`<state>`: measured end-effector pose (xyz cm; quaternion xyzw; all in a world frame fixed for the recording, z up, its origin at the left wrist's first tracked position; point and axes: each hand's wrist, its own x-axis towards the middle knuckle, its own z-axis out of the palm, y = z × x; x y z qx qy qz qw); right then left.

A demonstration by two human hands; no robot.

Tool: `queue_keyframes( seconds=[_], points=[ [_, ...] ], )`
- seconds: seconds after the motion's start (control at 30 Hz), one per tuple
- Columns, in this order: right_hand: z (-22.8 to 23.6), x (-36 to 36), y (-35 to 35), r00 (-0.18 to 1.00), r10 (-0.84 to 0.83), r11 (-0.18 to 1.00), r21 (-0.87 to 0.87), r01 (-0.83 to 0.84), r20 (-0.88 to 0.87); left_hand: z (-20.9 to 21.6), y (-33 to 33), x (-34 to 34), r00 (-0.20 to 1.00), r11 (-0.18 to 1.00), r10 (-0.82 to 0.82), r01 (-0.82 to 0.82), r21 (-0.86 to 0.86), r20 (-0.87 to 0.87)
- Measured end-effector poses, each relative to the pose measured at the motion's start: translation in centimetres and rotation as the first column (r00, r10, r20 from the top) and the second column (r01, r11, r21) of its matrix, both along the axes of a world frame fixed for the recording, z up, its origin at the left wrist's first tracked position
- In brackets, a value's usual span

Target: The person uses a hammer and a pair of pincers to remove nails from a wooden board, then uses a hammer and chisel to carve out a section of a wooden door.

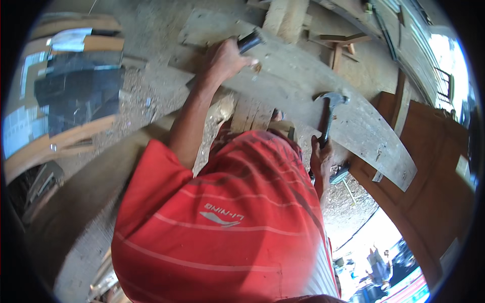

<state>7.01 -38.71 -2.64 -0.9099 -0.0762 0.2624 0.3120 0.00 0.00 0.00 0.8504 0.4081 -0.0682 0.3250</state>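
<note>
A long grey weathered plank (323, 96) runs from upper middle down to the right. My left hand (226, 59) is stretched out over it and grips a dark-handled tool (251, 40), its tip down near the wood. My right hand (320, 154) holds a claw hammer (331, 106) by the handle, with the steel head raised just above the plank's near edge. My red striped shirt (227, 217) fills the lower middle and hides my lap.
Wooden blocks (252, 113) sit under the plank. Timber offcuts (285, 17) lie at the top and a small wooden stool (341, 45) behind the plank. A brown panelled door (429, 166) leans at right. Stacked boards (65, 91) stand left. Sawdust covers the dirt floor.
</note>
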Motion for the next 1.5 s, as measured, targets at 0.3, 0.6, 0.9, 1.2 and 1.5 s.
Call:
queue_keyframes(
  seconds=[0.3,0.6,0.9,1.2,1.5],
  points=[
    [3.7,1.6,-0.3,0.984,0.089,0.994,0.079,-0.077,-0.157,-2.5,0.5,-1.2,0.929,0.994,-0.003,0.043,-0.102,0.371],
    [1.2,2.4,-3.9,0.995,0.1,0.994,0.051,-0.101,0.023,-4.3,2.5,0.6,0.976,0.986,-0.138,0.151,-0.07,0.17],
    [1.7,1.2,-5.2,0.997,0.072,0.991,0.11,-0.072,0.001,-5.6,5.3,0.8,0.983,0.975,-0.168,0.154,-0.16,-0.076],
    [0.8,0.9,-6.3,0.998,0.064,0.985,0.159,-0.066,0.022,-3.8,3.4,1.2,0.974,0.975,-0.22,0.219,-0.02,-0.058],
    [-2.4,-1.6,-6.0,0.982,0.003,0.997,0.075,-0.017,0.189,-3.8,3.3,0.8,0.968,0.968,-0.251,0.251,-0.01,-0.004]
  ],
)
